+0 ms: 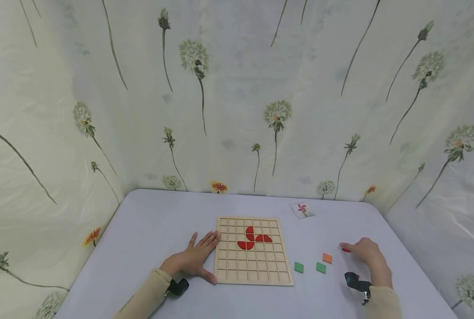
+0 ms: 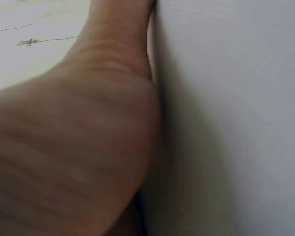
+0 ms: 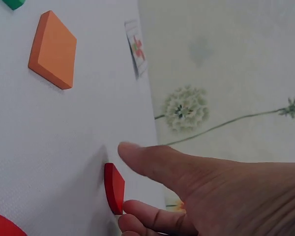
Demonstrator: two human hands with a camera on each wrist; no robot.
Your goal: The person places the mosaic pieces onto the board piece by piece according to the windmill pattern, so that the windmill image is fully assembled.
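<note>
Flat at the left edge of a wooden grid board [image 1: 253, 266], my left hand [image 1: 197, 257] has its fingers spread, fingertips and thumb touching the rim. Three red curved pieces [image 1: 250, 232] form a pinwheel on the board. My right hand [image 1: 366, 254] is over the right of the table, at a small red piece [image 3: 114, 189]. In the right wrist view its curled fingertips meet one end of that piece, while the thumb [image 3: 152, 161] stands a little apart from the other end. The left wrist view shows only blurred skin of the left hand [image 2: 78, 147] beside the white surface.
Between board and right hand lie two green squares [image 1: 298, 267] and an orange square [image 1: 327, 258]. Another red piece [image 3: 5, 226] shows partly near the right wrist. A card with a pinwheel picture [image 1: 302, 210] lies at the back. A flower-patterned cloth [image 1: 229, 146] hangs behind the table.
</note>
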